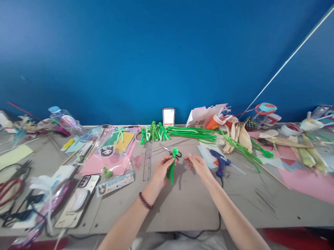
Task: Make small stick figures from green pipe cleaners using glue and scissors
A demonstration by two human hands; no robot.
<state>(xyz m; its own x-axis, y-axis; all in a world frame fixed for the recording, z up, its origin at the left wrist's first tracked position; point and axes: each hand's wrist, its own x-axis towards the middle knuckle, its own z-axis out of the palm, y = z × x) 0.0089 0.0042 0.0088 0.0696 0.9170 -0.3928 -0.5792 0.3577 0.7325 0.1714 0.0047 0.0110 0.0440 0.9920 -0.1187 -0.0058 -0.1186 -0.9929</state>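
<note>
Just below the middle of the frame, a green pipe-cleaner piece (pixel 172 172) with a coiled round top is gripped between the thumb and fingers of the left hand (pixel 162 169). The right hand (pixel 198 165) is held near it, right of centre, with fingers bent; whether anything small is pinched there cannot be told. Scissors (pixel 165 148) are partly hidden behind the piece on the desk (pixel 181 209), and a blue glue gun (pixel 220 162) is seen farther right.

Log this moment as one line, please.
left hand: holding green fuzzy piece | right hand: apart from it, grip unclear | nearby: clear ruler, blue glue gun
</note>
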